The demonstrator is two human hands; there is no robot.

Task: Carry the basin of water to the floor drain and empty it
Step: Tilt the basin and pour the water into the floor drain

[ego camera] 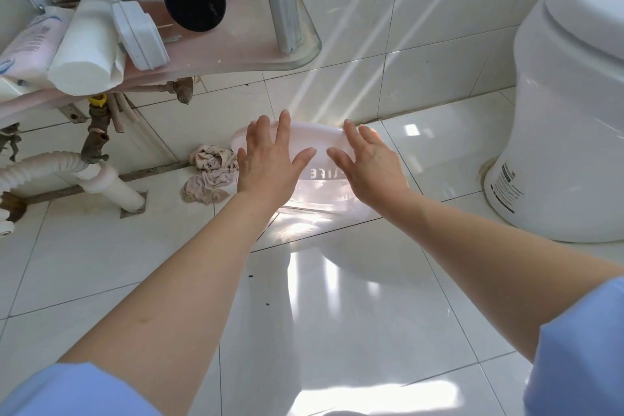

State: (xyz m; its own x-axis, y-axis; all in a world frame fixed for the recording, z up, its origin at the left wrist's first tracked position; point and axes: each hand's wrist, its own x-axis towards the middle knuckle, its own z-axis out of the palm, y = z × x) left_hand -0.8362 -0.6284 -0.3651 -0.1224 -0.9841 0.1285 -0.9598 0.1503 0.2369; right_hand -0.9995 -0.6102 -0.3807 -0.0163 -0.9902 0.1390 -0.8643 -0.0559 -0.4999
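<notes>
Basin [319, 137] is standing tilted on the floor [354, 331] beside the wall [371, 44]; left hand [270, 164] and right hand [369, 167] are pressing against it, fingers [284, 127] released, straight and spread.

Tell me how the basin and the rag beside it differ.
The basin is clear, stiff plastic; the rag is beige, crumpled cloth. The basin is tilted under the left hand and right hand; the rag lies unheld. The basin is larger. Both sit on the floor by the wall.
</notes>
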